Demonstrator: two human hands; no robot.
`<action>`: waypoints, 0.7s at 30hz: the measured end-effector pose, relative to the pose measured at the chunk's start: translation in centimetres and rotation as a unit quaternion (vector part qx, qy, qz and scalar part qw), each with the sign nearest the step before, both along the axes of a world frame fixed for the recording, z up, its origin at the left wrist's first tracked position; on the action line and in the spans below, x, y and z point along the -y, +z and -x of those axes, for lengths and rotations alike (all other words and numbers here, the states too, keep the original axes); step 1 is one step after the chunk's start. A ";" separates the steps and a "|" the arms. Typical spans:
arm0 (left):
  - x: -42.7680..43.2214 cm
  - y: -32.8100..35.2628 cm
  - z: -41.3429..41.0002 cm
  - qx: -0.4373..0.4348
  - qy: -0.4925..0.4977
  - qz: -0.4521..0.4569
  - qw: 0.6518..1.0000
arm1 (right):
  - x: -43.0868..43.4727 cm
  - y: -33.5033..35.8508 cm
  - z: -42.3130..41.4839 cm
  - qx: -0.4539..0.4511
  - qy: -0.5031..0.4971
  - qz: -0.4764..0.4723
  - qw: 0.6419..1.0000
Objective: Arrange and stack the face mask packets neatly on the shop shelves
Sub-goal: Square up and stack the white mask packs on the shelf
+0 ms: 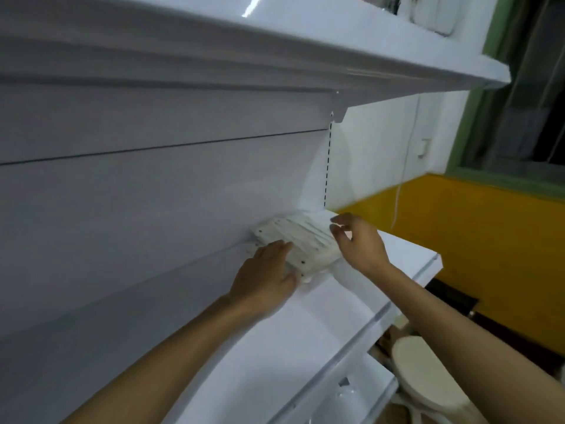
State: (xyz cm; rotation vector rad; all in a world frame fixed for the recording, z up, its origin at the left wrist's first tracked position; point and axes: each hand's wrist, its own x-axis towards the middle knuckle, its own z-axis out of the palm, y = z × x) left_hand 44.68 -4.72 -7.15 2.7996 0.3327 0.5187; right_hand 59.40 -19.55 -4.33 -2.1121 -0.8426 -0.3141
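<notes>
A stack of white face mask packets (302, 241) lies on the white shelf (305, 325), pushed against the back panel near the shelf's far right end. My left hand (266, 273) lies flat against the near left side of the stack, fingers straight and touching the packets. My right hand (357, 240) hovers at the stack's right side with fingers loosely bent, holding nothing. The lower packets are partly hidden by my left hand.
Another white shelf (336, 41) overhangs above, with packaged goods on top at the far right. The slotted upright (327, 166) marks the bay's right end. Beyond it are a yellow wall (477, 246), a window frame, and a round pale stool (428, 377) below the shelf edge.
</notes>
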 end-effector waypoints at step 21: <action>-1.3 -1.6 -13.9 0.061 0.323 0.221 0.918 | -6.3 -5.8 -18.7 0.019 0.227 0.301 0.926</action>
